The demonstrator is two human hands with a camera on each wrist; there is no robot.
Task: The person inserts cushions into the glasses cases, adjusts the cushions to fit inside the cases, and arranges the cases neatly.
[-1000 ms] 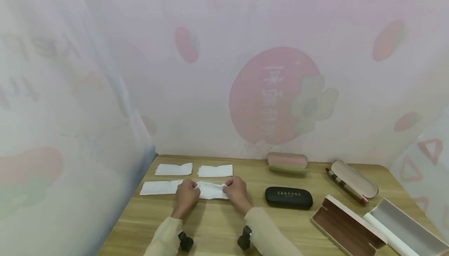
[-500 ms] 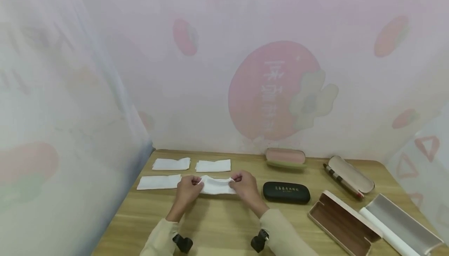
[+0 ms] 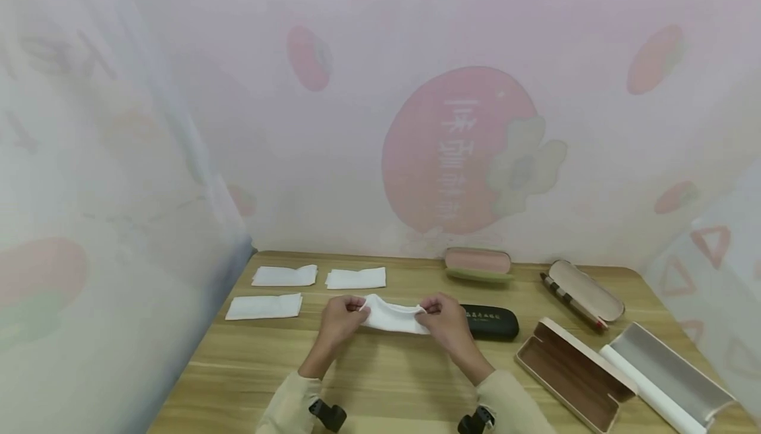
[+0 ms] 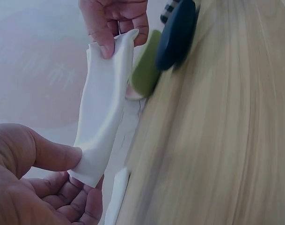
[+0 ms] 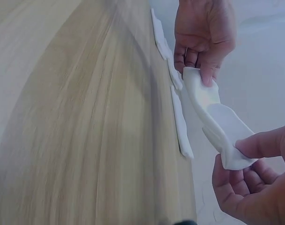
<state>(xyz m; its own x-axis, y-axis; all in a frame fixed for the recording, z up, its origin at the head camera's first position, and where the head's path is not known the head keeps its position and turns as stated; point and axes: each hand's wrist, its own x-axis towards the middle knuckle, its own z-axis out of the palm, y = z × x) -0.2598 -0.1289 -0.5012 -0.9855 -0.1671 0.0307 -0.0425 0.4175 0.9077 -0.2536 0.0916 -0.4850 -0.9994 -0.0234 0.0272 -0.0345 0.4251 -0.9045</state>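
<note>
A folded white cloth (image 3: 394,317) is stretched between my two hands, lifted off the table. My left hand (image 3: 341,320) pinches its left end, thumb on top and fingers beneath, as the left wrist view shows. At the other end my right hand (image 3: 447,323) pinches it the same way. The cloth (image 5: 217,117) sags a little in the middle, its layers visible in the right wrist view. Three more folded white cloths lie flat on the wood: one at the back left (image 3: 285,275), one beside it (image 3: 356,279), and one in front (image 3: 263,306).
Right of my hands lies a closed black glasses case (image 3: 492,322). Behind it stands an open green and pink case (image 3: 477,265). Farther right are a beige case with a checked side (image 3: 585,295), an open brown-lined case (image 3: 573,374) and an open grey-lined case (image 3: 672,374). A printed curtain backs the table.
Both hands have raised the white cloth from the table and carried it to the right. It now overlaps the area near the black case. The other cloths have stayed put.
</note>
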